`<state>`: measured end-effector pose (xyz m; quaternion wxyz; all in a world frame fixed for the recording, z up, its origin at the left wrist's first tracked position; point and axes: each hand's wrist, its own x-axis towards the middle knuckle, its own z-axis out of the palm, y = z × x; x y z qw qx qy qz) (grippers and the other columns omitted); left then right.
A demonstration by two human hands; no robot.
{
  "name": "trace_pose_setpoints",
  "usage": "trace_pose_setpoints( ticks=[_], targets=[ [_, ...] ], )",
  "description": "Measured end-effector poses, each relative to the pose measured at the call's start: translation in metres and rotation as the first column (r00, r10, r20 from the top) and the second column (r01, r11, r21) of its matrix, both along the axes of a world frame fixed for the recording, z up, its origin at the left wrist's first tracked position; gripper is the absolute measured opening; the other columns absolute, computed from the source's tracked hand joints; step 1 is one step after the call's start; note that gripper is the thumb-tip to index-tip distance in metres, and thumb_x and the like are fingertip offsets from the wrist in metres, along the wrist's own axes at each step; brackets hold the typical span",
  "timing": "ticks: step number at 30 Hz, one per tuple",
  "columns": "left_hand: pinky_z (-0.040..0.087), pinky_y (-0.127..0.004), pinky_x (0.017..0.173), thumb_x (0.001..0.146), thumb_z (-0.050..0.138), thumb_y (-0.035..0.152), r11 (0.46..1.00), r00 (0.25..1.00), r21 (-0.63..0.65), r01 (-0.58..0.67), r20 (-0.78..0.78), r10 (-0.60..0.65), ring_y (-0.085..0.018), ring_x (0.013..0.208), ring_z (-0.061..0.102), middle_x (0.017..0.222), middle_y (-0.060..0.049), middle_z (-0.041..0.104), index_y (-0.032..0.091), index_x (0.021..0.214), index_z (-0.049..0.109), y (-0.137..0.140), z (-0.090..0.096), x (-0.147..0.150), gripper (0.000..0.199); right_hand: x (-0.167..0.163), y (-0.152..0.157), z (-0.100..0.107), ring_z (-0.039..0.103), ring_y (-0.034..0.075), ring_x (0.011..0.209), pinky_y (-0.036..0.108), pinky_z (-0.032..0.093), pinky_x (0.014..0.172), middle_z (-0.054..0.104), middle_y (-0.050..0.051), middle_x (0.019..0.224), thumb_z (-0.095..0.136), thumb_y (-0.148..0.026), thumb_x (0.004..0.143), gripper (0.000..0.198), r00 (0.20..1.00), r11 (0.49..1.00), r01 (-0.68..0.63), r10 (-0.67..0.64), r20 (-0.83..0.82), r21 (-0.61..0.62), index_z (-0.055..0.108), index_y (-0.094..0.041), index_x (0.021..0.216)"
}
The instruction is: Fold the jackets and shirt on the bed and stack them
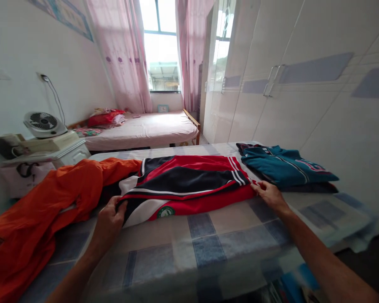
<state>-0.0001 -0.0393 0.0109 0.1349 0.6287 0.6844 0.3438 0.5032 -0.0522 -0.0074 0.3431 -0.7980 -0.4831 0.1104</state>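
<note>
Left hand (111, 215) and right hand (269, 194) pinch opposite ends of one red, black and white garment (183, 179).

Well apart from each other, the two hands are clamped on its edges where it lies spread across a checked cloth (177, 256), one green badge (166, 211) showing on its near side. One orange garment (69, 187) sprawls beside it on the left; on the right, one teal jacket (281, 166) tops folded dark clothes (322, 187) whose number cannot be told. Beyond stand one bed (154, 128), one fan (44, 122) and one window (161, 50) between two pink curtains (123, 63).
</note>
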Motion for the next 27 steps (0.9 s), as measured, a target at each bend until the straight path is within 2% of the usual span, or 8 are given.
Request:
trace_pose_setpoints(
  ticks=[4,9,12,15,18,21,23,27],
  targets=[
    [0.048,-0.030,0.066,0.076,0.043,0.049,0.996,0.994,-0.085,0.012,0.108,-0.002,-0.024,0.077,0.063,0.078,-0.004,0.066,0.019,0.092,0.057,0.007,0.014,-0.007,0.037,-0.003,-0.002,0.015,0.058,0.019,0.064,0.028,0.043,0.058,0.065,0.006,0.071,0.053,-0.057,0.067,0.041,0.995,0.989,-0.096,0.094,0.020,0.113,0.060,-0.017,0.076],
    [0.050,-0.033,0.073,0.076,0.046,0.049,0.999,0.994,-0.001,0.047,0.103,-0.047,-0.024,0.080,0.062,0.084,-0.002,0.067,0.022,0.096,0.058,-0.004,0.048,-0.009,0.036,0.007,-0.018,0.044,0.056,0.016,0.061,0.027,0.043,0.058,0.063,0.003,0.072,0.049,-0.058,0.075,0.040,0.991,0.965,-0.097,0.071,0.113,0.243,0.057,-0.020,0.085],
    [0.050,-0.033,0.073,0.077,0.044,0.048,0.992,0.993,-0.033,0.121,-0.010,-0.121,-0.026,0.081,0.064,0.083,-0.004,0.068,0.023,0.091,0.057,-0.015,0.034,-0.014,0.031,0.023,-0.033,0.033,0.058,0.018,0.064,0.029,0.045,0.061,0.064,0.004,0.075,0.049,-0.049,0.076,0.030,0.981,0.985,-0.098,0.072,0.178,0.145,0.057,-0.021,0.084],
    [0.051,-0.032,0.068,0.075,0.044,0.041,0.964,0.967,-0.175,0.202,-0.118,-0.224,-0.027,0.079,0.066,0.081,-0.006,0.070,0.022,0.094,0.058,-0.022,0.006,-0.026,0.030,0.030,-0.048,0.013,0.062,0.022,0.076,0.034,0.048,0.072,0.065,0.007,0.085,0.046,-0.033,0.074,0.021,0.954,0.994,-0.100,0.086,0.287,0.036,0.060,-0.020,0.083],
    [0.053,-0.032,0.073,0.072,0.046,0.031,0.942,0.929,-0.187,0.280,-0.194,-0.315,-0.025,0.090,0.066,0.103,-0.007,0.069,0.023,0.117,0.052,-0.029,0.003,-0.033,0.046,0.015,-0.057,0.017,0.061,0.025,0.091,0.039,0.046,0.085,0.062,0.013,0.104,0.039,-0.022,0.076,0.032,0.920,0.986,-0.063,-0.003,0.393,0.154,0.060,-0.017,0.099],
    [0.046,-0.038,0.096,0.075,0.047,0.031,0.913,0.865,0.029,0.407,-0.334,-0.375,-0.026,0.119,0.052,0.134,-0.005,0.051,0.028,0.127,0.047,-0.035,0.025,-0.019,0.053,-0.019,-0.056,0.043,0.054,0.025,0.111,0.041,0.039,0.098,0.058,0.011,0.119,0.036,-0.022,0.084,0.036,0.863,0.922,-0.252,0.077,0.498,0.294,0.056,-0.018,0.113],
    [0.036,-0.043,0.106,0.080,0.047,0.037,0.855,0.791,0.126,0.503,-0.465,-0.397,-0.027,0.130,0.039,0.144,-0.003,0.041,0.030,0.130,0.048,-0.037,0.031,-0.002,0.050,-0.040,-0.051,0.053,0.044,0.025,0.124,0.042,0.032,0.104,0.053,0.009,0.130,0.037,-0.027,0.088,0.037,0.793,0.864,-0.418,0.195,0.577,0.281,0.053,-0.021,0.121],
    [0.033,-0.049,0.107,0.083,0.050,0.045,0.803,0.613,0.051,0.594,-0.675,-0.410,-0.029,0.133,0.035,0.144,-0.004,0.041,0.029,0.134,0.046,-0.038,0.003,0.017,0.053,-0.057,-0.041,0.027,0.033,0.026,0.133,0.047,0.026,0.108,0.044,0.006,0.141,0.040,-0.037,0.090,0.041,0.676,0.849,-0.525,0.372,0.636,0.061,0.052,-0.024,0.127]
  ],
)
